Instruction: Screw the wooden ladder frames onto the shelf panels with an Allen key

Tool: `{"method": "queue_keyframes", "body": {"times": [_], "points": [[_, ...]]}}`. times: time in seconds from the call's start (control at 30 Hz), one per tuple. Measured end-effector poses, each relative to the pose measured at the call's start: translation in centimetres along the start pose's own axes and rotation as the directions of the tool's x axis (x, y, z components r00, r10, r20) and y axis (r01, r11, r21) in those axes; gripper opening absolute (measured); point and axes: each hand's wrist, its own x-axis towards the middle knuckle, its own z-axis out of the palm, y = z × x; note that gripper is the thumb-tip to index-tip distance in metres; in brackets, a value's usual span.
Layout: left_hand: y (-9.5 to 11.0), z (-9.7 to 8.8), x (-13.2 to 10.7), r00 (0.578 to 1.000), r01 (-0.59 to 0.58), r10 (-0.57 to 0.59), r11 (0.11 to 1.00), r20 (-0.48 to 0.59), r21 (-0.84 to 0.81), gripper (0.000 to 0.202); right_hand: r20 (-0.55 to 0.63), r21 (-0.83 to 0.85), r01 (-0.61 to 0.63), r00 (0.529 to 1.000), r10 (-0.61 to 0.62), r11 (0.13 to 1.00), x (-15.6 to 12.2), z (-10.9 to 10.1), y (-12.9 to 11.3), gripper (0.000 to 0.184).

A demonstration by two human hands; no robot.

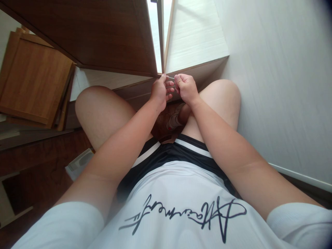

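Two bare hands meet at the upper centre of the frame, with one thin rod (170,77) between them. The right hand (186,87) has its fingers curled closed, thumb on top, around one end of the rod; the rest of whatever it grips is hidden. The left hand (161,90) holds its thumb and forefinger close together near the rod's other end, the remaining three fingers loosely spread — whether anything is pinched there I cannot tell.

Both hands are at the lower corner of one dark brown door panel (103,34), which fills the upper left. One narrow bright gap (155,34) separates it from one pale board (198,33) at upper right, and one large pale panel (280,86) covers the right side.

At the left edge lean several brown wooden panels (36,79) — overlapping, so their number is unclear. Two bent knees flank the hands, and one shoe (175,119) shows between them.
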Motion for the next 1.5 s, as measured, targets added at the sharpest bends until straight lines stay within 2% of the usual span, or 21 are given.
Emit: {"method": "queue_keyframes", "body": {"times": [0.1,0.2,0.4,0.6,0.73,1.0,1.5], "points": [[0.0,0.0,0.0,1.0,0.001,0.0,1.0,0.008,-0.002,0.025,-0.02,-0.038,0.061,0.998,-0.062,0.997,0.0,-0.2,0.2,0.043],[0.1,0.0,0.0,1.0,0.009,-0.009,1.0,0.009,0.008,0.025,-0.031,-0.045,0.055,0.998,-0.056,0.998,0.1,-0.1,0.2,0.043],[0.0,0.0,0.1,1.0,0.026,-0.026,1.0,-0.009,0.018,0.028,0.05,0.103,-0.107,0.993,0.102,0.989,0.3,0.2,0.0,0.048],[0.0,0.1,-0.1,1.0,0.02,-0.02,1.0,-0.003,0.023,0.028,0.151,0.212,-0.271,0.958,0.243,0.939,0.4,0.0,-0.3,0.052],[-0.1,0.1,-0.1,0.999,0.037,-0.037,0.999,0.007,-0.003,0.028,0.167,0.244,-0.32,0.944,0.286,0.915,0.6,-0.1,-0.3,0.052],[-0.4,0.1,0.2,1.0,-0.015,0.015,0.998,0.004,0.059,0.029,0.103,0.242,-0.264,0.964,0.246,0.933,0.8,-0.1,0.3,0.054],[-0.6,0.2,0.2,1.0,-0.028,0.028,0.997,0.004,0.066,0.027,-0.02,0.148,-0.165,0.985,0.169,0.975,0.9,0.0,0.8,0.054]]}}
